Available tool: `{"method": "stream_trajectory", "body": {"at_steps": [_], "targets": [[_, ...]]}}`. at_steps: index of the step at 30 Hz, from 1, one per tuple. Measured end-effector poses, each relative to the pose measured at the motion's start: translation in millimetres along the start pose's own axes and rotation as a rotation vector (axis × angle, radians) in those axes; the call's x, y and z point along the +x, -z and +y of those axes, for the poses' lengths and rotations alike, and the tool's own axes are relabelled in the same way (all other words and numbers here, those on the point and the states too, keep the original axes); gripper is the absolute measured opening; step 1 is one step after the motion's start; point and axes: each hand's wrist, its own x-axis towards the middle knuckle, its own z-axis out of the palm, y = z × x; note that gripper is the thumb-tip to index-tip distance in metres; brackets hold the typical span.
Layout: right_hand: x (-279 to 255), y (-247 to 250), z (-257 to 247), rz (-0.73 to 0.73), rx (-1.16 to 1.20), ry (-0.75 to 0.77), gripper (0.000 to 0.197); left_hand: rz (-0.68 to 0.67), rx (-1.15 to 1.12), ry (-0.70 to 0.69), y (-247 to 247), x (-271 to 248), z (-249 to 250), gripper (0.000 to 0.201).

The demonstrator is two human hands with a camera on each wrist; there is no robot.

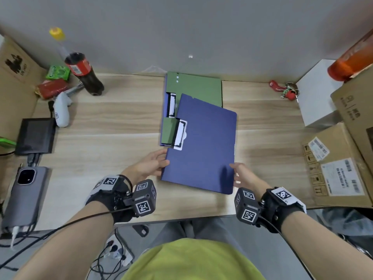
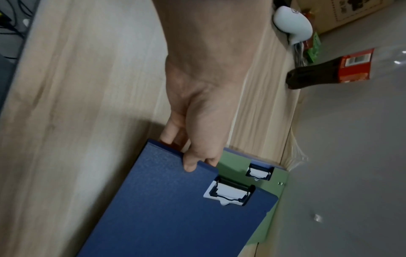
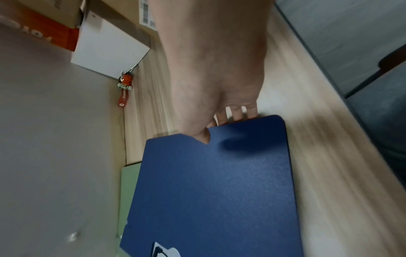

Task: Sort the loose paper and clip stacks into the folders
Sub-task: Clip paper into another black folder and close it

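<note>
Head view: blue folder (image 1: 201, 144) closed, lying skewed on the desk (image 1: 121, 122), its far part overlapping the green folder (image 1: 193, 87) that sits against the back wall. Left hand (image 1: 150, 164) pinches the blue folder's near-left edge, thumb on top; right hand (image 1: 241, 174) holds the near-right corner, thumb on top, fingers underneath. White clip (image 1: 179, 134) shows through the notch on the blue folder's left edge; no loose paper visible. Open desk left and right of the folders. Left edge crowded: cola bottle (image 1: 84, 73), phone (image 1: 24, 195), black box (image 1: 36, 136). Right edge: cardboard boxes (image 1: 339, 164), white box (image 1: 316, 93), keys (image 1: 286, 89).

Left wrist view: left hand (image 2: 197, 121) thumb lies on the blue folder (image 2: 175, 208) cover, fingers curled under its edge, close together. Second clip (image 2: 260, 172) on the green folder (image 2: 270, 222) just beyond. Bare wood beside it.

Right wrist view: right hand (image 3: 215, 78) thumb presses on the cover of the blue folder (image 3: 208, 191), fingers (image 3: 237, 113) slightly spread under the corner. Green folder (image 3: 129, 191) edge pokes out beneath, next to the wall.
</note>
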Motion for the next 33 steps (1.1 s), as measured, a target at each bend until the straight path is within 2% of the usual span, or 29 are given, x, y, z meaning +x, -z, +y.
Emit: {"method": "stream_trajectory", "body": {"at_steps": [3,7,11,15,19,21,23,28,33], "targets": [[3,-2,-26,0.005,0.083,0.1,0.033,0.073,-0.037,-0.034,3,13,16,0.04],[20,-5,-67,0.034,0.142,0.179,0.036,0.193,-0.06,-0.077,8,32,40,0.045],[34,-17,-96,0.014,0.115,0.205,0.048,0.299,-0.054,-0.165,10,45,58,0.035],[43,-23,-109,-0.027,0.054,0.22,0.044,0.52,-0.048,-0.18,11,59,63,0.033],[51,-30,-116,-0.05,-0.029,0.239,0.034,0.659,0.045,-0.135,6,67,64,0.03],[57,-32,-116,-0.106,-0.054,0.251,0.052,0.678,0.083,-0.13,4,69,64,0.034],[58,-34,-118,-0.156,-0.082,0.231,0.063,0.631,0.048,-0.134,3,72,63,0.036],[58,-38,-119,-0.209,-0.184,0.224,0.069,0.621,0.084,-0.101,-4,79,60,0.055],[61,-42,-123,-0.216,-0.17,0.254,0.076,0.67,0.106,-0.052,-8,83,56,0.057]]}}
